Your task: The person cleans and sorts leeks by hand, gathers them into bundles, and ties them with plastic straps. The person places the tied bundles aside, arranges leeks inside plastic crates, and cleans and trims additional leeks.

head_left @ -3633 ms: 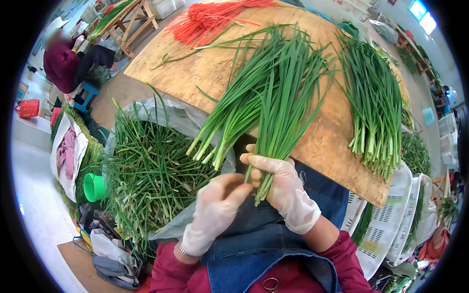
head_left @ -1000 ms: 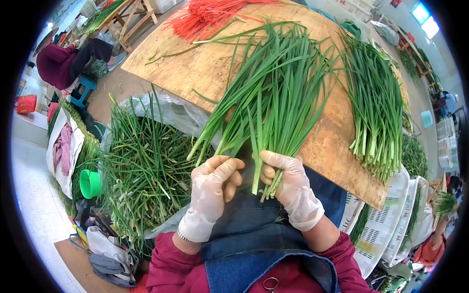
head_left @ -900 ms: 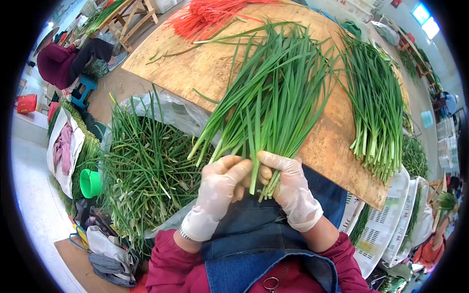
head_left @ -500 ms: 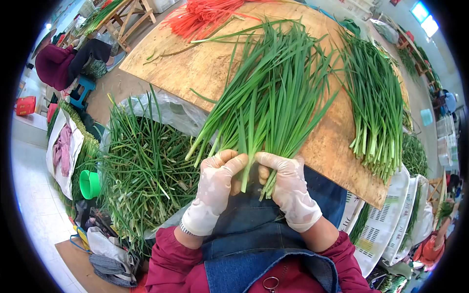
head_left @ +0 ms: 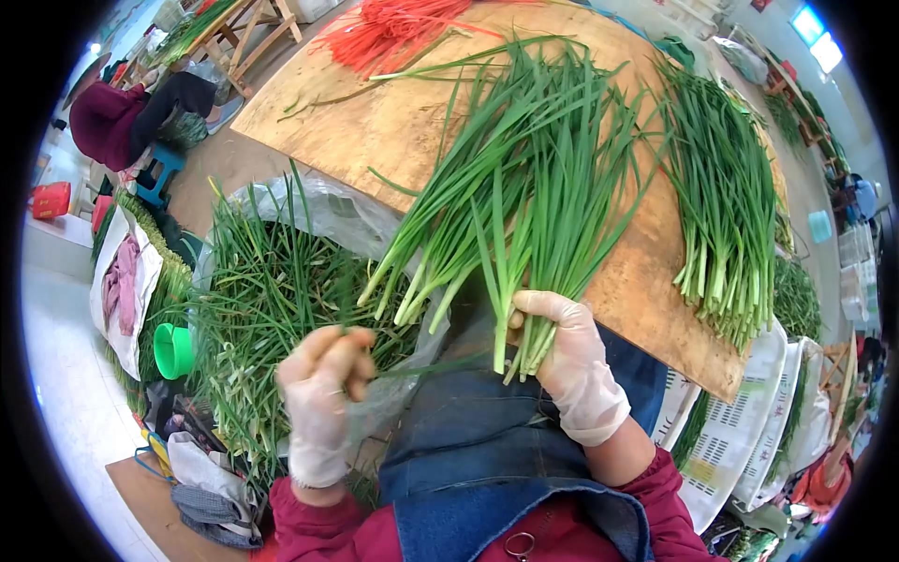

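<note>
Right hand (head_left: 573, 367) pinches one bunch of green stalks (head_left: 562, 234), leaves on one wooden surface (head_left: 328, 122); left hand (head_left: 323, 384) curls, its grip too blurred to tell. One separate bundle (head_left: 721, 197), one red pile (head_left: 393, 33); one person (head_left: 103, 122) sits beyond.

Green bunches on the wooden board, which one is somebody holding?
The middle bunch: the right hand grips its stems. No hand touches the left stalks or the far-right bunch.

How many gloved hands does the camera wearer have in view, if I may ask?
2: the left hand, in front of the green heap, and the right hand, gripping green stalks near the wooden board's edge. Neither is hidden.
</note>
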The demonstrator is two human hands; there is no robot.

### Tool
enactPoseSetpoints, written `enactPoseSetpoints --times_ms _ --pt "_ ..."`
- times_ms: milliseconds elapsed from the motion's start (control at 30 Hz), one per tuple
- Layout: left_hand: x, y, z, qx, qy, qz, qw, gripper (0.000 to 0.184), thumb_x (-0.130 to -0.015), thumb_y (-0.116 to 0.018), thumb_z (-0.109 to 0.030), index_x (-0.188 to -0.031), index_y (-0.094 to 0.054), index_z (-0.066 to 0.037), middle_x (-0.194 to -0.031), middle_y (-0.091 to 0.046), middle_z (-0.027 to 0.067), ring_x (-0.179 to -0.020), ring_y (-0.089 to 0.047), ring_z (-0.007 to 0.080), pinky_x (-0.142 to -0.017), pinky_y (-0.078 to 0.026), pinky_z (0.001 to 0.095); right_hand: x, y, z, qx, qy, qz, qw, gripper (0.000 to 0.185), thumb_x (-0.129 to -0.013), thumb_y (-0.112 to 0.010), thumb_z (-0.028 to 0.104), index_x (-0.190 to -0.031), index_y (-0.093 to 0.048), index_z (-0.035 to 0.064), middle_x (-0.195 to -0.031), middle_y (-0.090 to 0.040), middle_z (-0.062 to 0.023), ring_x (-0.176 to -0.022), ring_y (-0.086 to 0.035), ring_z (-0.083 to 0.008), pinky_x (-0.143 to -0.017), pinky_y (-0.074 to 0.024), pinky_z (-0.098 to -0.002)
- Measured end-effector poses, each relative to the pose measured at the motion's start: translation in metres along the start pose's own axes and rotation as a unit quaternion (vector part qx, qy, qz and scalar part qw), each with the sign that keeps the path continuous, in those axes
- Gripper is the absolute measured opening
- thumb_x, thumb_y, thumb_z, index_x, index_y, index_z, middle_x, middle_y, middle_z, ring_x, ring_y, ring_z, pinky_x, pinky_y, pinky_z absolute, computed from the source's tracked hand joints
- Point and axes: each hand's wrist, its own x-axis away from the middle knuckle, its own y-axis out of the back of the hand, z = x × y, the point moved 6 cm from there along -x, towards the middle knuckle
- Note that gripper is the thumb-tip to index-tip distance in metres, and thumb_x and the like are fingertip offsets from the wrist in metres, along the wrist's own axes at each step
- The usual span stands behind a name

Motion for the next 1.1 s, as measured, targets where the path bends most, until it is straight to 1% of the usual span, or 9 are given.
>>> enactPoseSetpoints --times_ms 67,100,167,400,633,733,800,867,1100 --pt "-0.003 0.049 0.018 -0.052 -0.049 -0.107 0.992 0.017 -0.087 -0.055 -0.014 -0.085 -0.064 -0.001 -0.058 -0.055 0.0004 -0.044 -0.045 0.0059 -0.04 -0.032 0.0194 0.005 -0.004 0.002 -0.033 0.003 0.003 0.999 0.013 -0.076 -0.057 -0.002 -0.088 -0.06 -0.0046 -0.077 -0.062 -0.012 -0.063 -0.061 -0.0222 -0.063 -0.056 -0.0417" --pt "-0.008 0.083 0.035 -0.238 -0.097 -0.16 0.953 0.015 -0.086 -0.056 -0.013 -0.086 -0.064 -0.001 -0.061 -0.057 0.0021 -0.05 -0.049 0.0091 -0.044 -0.036 0.0217 0.004 -0.004 0.002 -0.044 -0.002 0.014 0.999 0.015 -0.076 -0.056 -0.004 -0.091 -0.058 -0.0058 -0.082 -0.062 -0.0143 -0.071 -0.063 -0.0254 -0.069 -0.0557 -0.0508" --pt "0.0 0.081 0.014 -0.606 -0.232 -0.2 0.734 0.012 -0.083 -0.058 -0.007 -0.091 -0.063 -0.001 -0.077 -0.061 0.0079 -0.069 -0.057 0.0213 -0.063 -0.046 0.0295 0.005 -0.004 0.002 -0.053 -0.008 0.011 0.999 0.016 -0.077 -0.056 -0.003 -0.093 -0.058 -0.006 -0.084 -0.062 -0.0149 -0.073 -0.063 -0.0266 -0.069 -0.0557 -0.0501" --pt "0.016 -0.043 -0.027 -0.376 -0.475 -0.04 0.795 0.026 -0.068 -0.068 0.0 -0.093 -0.061 -0.003 -0.089 -0.057 0.0098 -0.079 -0.056 0.0271 -0.067 -0.047 0.035 0.007 -0.015 -0.004 -0.089 -0.066 0.042 0.993 0.02 -0.081 -0.055 0.007 -0.097 -0.056 -0.0047 -0.089 -0.063 -0.0171 -0.079 -0.064 -0.03 -0.071 -0.0551 -0.0452" --pt "-0.024 -0.09 -0.027 -0.452 -0.488 -0.033 0.746 0.015 -0.069 -0.065 -0.006 -0.075 -0.051 -0.004 -0.074 -0.052 0.0101 -0.067 -0.054 0.0276 -0.057 -0.045 0.0371 -0.002 -0.026 -0.005 -0.075 -0.099 0.122 0.985 0.025 -0.085 -0.057 0.017 -0.101 -0.056 -0.0025 -0.085 -0.063 -0.0115 -0.062 -0.06 -0.0175 -0.054 -0.0465 -0.029" --pt "-0.04 -0.074 -0.025 -0.305 -0.446 -0.007 0.842 0.011 -0.072 -0.064 -0.007 -0.075 -0.054 -0.003 -0.07 -0.053 0.0123 -0.064 -0.055 0.0295 -0.057 -0.045 0.0375 0.011 -0.041 0.005 -0.117 -0.093 0.272 0.951 0.025 -0.086 -0.056 0.015 -0.102 -0.054 -0.0031 -0.069 -0.055 -0.0046 -0.05 -0.048 -0.0119 -0.048 -0.0385 -0.026" --pt "-0.061 -0.056 -0.009 -0.123 -0.156 0.075 0.977 0.012 -0.076 -0.065 -0.009 -0.082 -0.063 0.001 -0.072 -0.061 0.0085 -0.056 -0.053 0.0156 -0.053 -0.043 0.0298 0.022 -0.046 0.018 -0.11 -0.058 0.269 0.955 0.024 -0.086 -0.055 0.013 -0.103 -0.052 -0.0038 -0.061 -0.044 -0.0004 -0.045 -0.039 -0.0092 -0.046 -0.0317 -0.0243" --pt "-0.063 -0.05 -0.012 0.041 0.016 0.151 0.988 0.014 -0.075 -0.065 -0.009 -0.084 -0.063 0.002 -0.07 -0.062 0.0054 -0.054 -0.05 0.007 -0.049 -0.038 0.0217 0.023 -0.048 0.027 -0.105 -0.027 0.282 0.953 0.024 -0.086 -0.055 0.012 -0.103 -0.052 -0.0039 -0.061 -0.044 -0.0005 -0.045 -0.04 -0.0091 -0.046 -0.032 -0.0239" --pt "-0.047 -0.06 -0.022 0.122 0.083 0.22 0.964 0.014 -0.081 -0.059 -0.011 -0.089 -0.059 0.0 -0.069 -0.062 0.0061 -0.045 -0.04 0.0028 -0.041 -0.027 0.0172 0.01 -0.036 0.004 0.003 -0.04 0.118 0.992 0.015 -0.08 -0.065 0.006 -0.089 -0.06 -0.0045 -0.072 -0.062 -0.0076 -0.053 -0.055 -0.0108 -0.049 -0.045 -0.0234"
